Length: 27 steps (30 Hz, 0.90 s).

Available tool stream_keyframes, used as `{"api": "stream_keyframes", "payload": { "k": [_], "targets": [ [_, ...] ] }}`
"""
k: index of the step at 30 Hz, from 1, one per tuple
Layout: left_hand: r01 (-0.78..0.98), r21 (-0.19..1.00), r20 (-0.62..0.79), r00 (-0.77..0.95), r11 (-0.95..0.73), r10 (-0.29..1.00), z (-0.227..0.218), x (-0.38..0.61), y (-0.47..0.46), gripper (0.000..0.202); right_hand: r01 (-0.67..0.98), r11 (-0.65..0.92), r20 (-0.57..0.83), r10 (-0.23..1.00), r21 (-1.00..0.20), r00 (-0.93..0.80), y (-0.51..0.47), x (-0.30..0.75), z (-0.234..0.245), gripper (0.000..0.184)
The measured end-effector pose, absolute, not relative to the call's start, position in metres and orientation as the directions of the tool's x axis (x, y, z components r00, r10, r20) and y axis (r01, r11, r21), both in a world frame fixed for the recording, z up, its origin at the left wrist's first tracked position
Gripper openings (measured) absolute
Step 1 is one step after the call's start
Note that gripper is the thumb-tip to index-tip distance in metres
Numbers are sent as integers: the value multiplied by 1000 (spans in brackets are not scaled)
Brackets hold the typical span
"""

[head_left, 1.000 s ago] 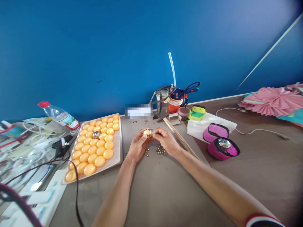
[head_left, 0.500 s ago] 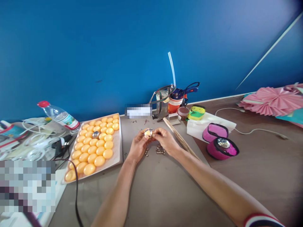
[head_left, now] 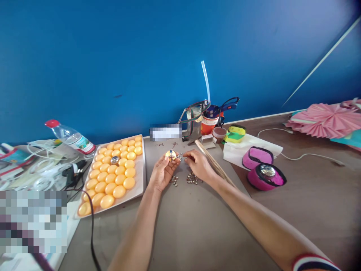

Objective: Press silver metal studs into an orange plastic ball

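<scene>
My left hand (head_left: 161,174) is closed around an orange ball (head_left: 170,155) with shiny silver pieces on its upper face, held above the table. A few small silver stones (head_left: 181,156) show between the ball and my right hand (head_left: 199,164). The thumb and forefinger of that hand are drawn together in a pinch; whatever is between them is too small to make out. Below the hands lie two little heaps of shiny stones, a larger right heap (head_left: 194,178) and a smaller left heap (head_left: 174,181).
A white tray (head_left: 140,192) of orange balls stands left, one ball (head_left: 114,160) covered in silver. Beyond it lies a plastic bottle (head_left: 72,139). Wooden sticks (head_left: 216,163) lie right of my hands, near pink bands (head_left: 266,177). A cup of tools (head_left: 209,124) stands by the blue wall.
My right hand has come away from the ball, leaving a gap. My left hand has shifted slightly left and turned the ball, showing more of its silver-set face.
</scene>
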<state>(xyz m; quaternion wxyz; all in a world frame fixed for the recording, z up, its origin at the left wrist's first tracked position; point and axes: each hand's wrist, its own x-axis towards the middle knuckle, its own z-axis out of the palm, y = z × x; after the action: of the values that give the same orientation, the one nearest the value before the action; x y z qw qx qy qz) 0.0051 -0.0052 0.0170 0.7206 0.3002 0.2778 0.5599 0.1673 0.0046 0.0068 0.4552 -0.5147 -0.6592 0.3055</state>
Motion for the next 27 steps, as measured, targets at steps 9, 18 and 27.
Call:
{"api": "stream_keyframes", "payload": {
  "k": [9, 18, 27],
  "targets": [
    [-657, 740, -78, 127, 142, 989, 13, 4, -1, 25, 831, 326, 308, 931, -451, -198, 7, 181, -4, 24],
    [-673, 729, -58, 129, 130, 990, 15, 5, -1, 21, 876, 319, 169, 947, -361, -274, 3, 177, 0, 20],
    [-675, 727, -80, 103, 129, 991, 14, 4, 1, 21, 715, 238, 236, 966, -657, -105, 13, 179, -4, 25]
  ]
}}
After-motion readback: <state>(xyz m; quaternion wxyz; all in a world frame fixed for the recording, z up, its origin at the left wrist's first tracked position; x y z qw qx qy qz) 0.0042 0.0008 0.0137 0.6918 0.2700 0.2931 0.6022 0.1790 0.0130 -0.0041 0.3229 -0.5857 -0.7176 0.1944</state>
